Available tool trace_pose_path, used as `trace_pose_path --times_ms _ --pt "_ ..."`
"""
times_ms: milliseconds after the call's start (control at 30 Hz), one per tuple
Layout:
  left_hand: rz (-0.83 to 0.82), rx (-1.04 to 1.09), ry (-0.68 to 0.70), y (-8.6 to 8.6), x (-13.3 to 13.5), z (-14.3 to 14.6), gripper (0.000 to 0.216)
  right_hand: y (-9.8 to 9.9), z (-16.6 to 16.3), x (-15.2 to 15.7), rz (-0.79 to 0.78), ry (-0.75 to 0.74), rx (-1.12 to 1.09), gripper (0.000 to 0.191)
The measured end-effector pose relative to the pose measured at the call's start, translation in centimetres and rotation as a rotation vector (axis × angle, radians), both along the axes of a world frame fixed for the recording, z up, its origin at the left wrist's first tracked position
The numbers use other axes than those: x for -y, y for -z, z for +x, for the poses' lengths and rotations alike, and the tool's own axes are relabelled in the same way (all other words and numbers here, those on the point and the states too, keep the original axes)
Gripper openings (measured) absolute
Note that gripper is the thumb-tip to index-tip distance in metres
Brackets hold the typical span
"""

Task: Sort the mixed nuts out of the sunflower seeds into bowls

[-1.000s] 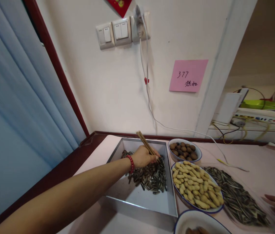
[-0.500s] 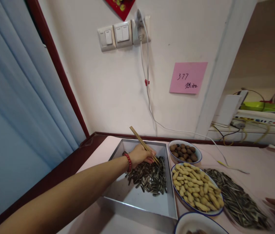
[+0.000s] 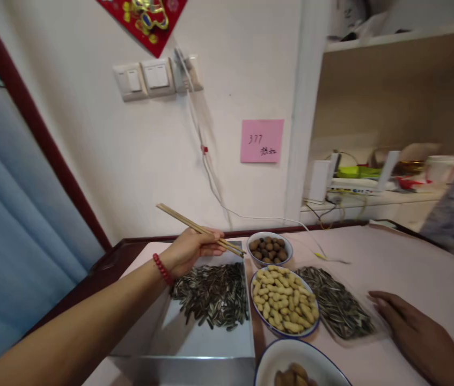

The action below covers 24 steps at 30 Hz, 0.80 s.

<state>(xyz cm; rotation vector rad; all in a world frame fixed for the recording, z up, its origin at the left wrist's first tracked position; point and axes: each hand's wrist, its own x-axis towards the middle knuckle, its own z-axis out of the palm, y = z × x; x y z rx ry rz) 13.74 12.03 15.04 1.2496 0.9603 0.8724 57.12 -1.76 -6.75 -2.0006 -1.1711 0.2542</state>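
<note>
The left hand [image 3: 190,250] is closed around a pair of chopsticks [image 3: 198,229], held near their middle, with the blunt ends slanting up to the left and the tips pointing right and slightly down. The tips hang above the far right corner of a metal tray [image 3: 206,343], close to the rim of a small bowl of brown nuts [image 3: 270,249]; I cannot tell whether they grip anything. A red bead bracelet [image 3: 161,269] circles the wrist. Under the hand, a heap of sunflower seeds [image 3: 213,294] fills the far half of the tray, while the near half is bare metal. Just right of the tray sits a plate of peanuts [image 3: 283,303], and right of that a second spread of sunflower seeds [image 3: 335,303] lies in a clear dish. A white bowl [image 3: 287,360] with a few brown pieces stands at the near edge. The right hand [image 3: 414,335] rests flat and open on the pink table [image 3: 420,268], fingers spread, just beside the clear dish and holding nothing. A white cable [image 3: 259,219] runs down the wall onto the table behind the bowls.
</note>
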Motion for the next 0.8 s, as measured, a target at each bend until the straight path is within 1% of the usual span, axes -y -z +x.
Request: trace_pose_path --times_ms 33,100,167,233,333,400,433,500,600,667,733,800 --pt "0.006 0.017 0.018 -0.7 0.1 1.0 0.007 -0.6 -0.5 0.1 -0.001 -0.004 -0.014 0.051" --pt "0.017 0.041 0.058 -1.8 0.5 3.7 0.007 -1.1 -1.0 0.2 0.001 -0.003 -0.028 0.051" --pt "0.028 0.047 0.100 -2.2 0.9 7.3 0.006 -1.2 -1.1 0.2 0.007 -0.010 -0.027 0.049" --pt "0.042 0.022 0.148 -1.7 1.4 11.0 0.006 -1.3 -1.2 0.3 0.019 -0.020 -0.022 0.048" --pt "0.095 -0.082 0.197 -0.1 1.8 15.6 0.006 -1.5 -1.5 0.4 0.038 -0.035 -0.012 0.047" --pt "0.134 -0.140 0.212 0.9 1.9 17.4 0.005 -1.7 -1.6 0.4 0.050 -0.045 -0.007 0.046" --pt "0.145 -0.156 0.215 1.2 2.0 17.8 0.005 -1.7 -1.6 0.4 0.053 -0.049 -0.006 0.046" --pt "0.153 -0.166 0.222 1.2 2.1 17.7 0.004 -1.7 -1.6 0.3 0.054 -0.051 -0.005 0.046" --pt "0.176 -0.144 0.239 -0.1 2.3 15.4 0.004 -1.5 -1.4 0.3 0.044 -0.047 -0.007 0.046" --pt "0.221 -0.125 0.233 -1.5 2.4 12.7 0.010 -1.3 -1.2 0.3 0.034 -0.042 -0.007 0.047" --pt "0.280 -0.120 0.185 -2.8 2.2 9.5 0.019 -1.1 -1.0 0.3 0.023 -0.032 -0.010 0.048" --pt "0.318 -0.153 0.126 -3.6 1.9 6.1 0.025 -0.8 -0.7 0.3 0.012 -0.019 -0.015 0.048"
